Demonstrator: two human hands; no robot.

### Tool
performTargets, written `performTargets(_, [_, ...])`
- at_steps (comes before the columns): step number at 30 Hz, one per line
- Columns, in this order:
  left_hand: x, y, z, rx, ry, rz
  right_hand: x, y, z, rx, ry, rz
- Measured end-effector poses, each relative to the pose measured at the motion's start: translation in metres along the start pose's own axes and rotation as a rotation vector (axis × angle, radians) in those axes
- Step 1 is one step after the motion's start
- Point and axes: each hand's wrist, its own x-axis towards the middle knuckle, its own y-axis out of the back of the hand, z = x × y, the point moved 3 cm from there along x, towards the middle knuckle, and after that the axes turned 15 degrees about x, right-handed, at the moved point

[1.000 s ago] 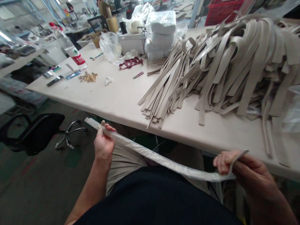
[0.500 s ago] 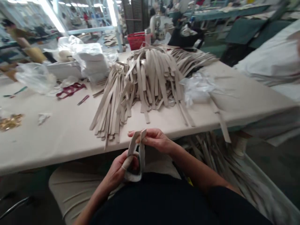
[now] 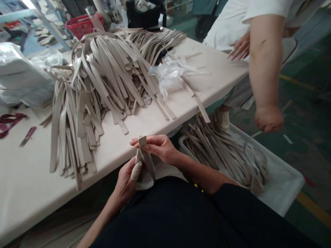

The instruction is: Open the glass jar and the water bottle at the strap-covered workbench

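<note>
Both my hands hold one beige strap (image 3: 146, 165) folded into a loop just below the table's front edge. My right hand (image 3: 157, 148) pinches the two strap ends together at the top. My left hand (image 3: 128, 182), with a taped fingertip, grips the lower bend of the loop over my lap. A large heap of the same beige straps (image 3: 103, 79) lies on the table (image 3: 31, 179) in front of me.
A white bin (image 3: 281, 182) on the floor at my right holds several more straps. Another person stands at the table's right end, one arm (image 3: 266, 75) hanging down. Clear plastic wrap (image 3: 168, 70), white bundles (image 3: 23, 82), a red basket (image 3: 80, 26) and small snips (image 3: 27, 136) are on the table.
A second ago I held the strap stretched out between both hands; now it is folded with its ends together. My view has swung right, bringing the bin and the other person in.
</note>
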Motion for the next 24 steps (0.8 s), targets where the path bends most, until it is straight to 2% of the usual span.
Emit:
performTargets(2, [0.008, -0.007, 0.005, -0.011, -0.045, 0.018, -0.004, 0.003, -0.001, -0.021, 0.025, 0.034])
performTargets(7, [0.024, -0.031, 0.011, 0.022, -0.128, -0.149, -0.019, 0.010, -0.002, 0.017, -0.007, 0.165])
performTargets(10, [0.030, -0.045, 0.005, 0.184, -0.230, -0.223, -0.035, 0.023, -0.007, 0.085, 0.034, 0.284])
performTargets(15, [0.031, -0.078, -0.013, 0.380, -0.357, -0.416, -0.071, 0.045, -0.020, 0.074, 0.171, 0.463])
performTargets(19, [0.029, -0.094, -0.026, 0.495, -0.351, -0.456, -0.100, 0.069, -0.052, -0.030, 0.345, 0.658])
performTargets(22, [0.023, -0.091, -0.040, 0.364, -0.285, -0.489, -0.122, 0.092, -0.095, -0.230, 0.572, 0.721])
performTargets(24, [0.018, -0.085, -0.054, 0.275, -0.182, -0.505, -0.134, 0.110, -0.120, -0.407, 0.641, 0.710])
